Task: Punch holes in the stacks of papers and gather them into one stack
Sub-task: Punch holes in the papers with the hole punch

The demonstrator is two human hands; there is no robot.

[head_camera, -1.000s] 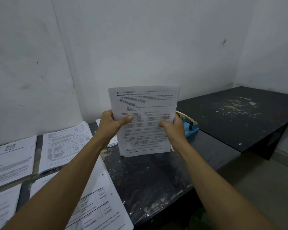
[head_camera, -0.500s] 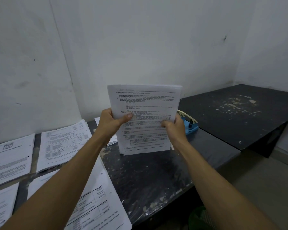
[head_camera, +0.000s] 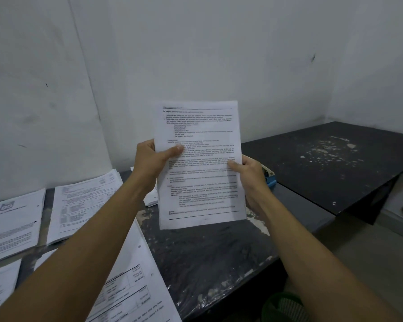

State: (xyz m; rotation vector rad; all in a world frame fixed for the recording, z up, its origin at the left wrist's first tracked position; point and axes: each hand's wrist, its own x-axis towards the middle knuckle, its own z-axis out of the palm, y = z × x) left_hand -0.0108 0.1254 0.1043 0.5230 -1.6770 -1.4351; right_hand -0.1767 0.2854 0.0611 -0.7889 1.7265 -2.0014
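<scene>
White printed paper stack (head_camera: 199, 168) held upright at frame centre, above the dark desk (head_camera: 209, 254). Left hand (head_camera: 149, 162) and right hand (head_camera: 249, 176) grip its side edges, fingers clamped on it. Blue hole punch (head_camera: 270, 178) behind right hand; more paper stacks (head_camera: 84, 203) lower left.

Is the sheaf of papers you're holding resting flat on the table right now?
No, both the left hand and right hand hold the sheaf of papers upright above the table.
</scene>
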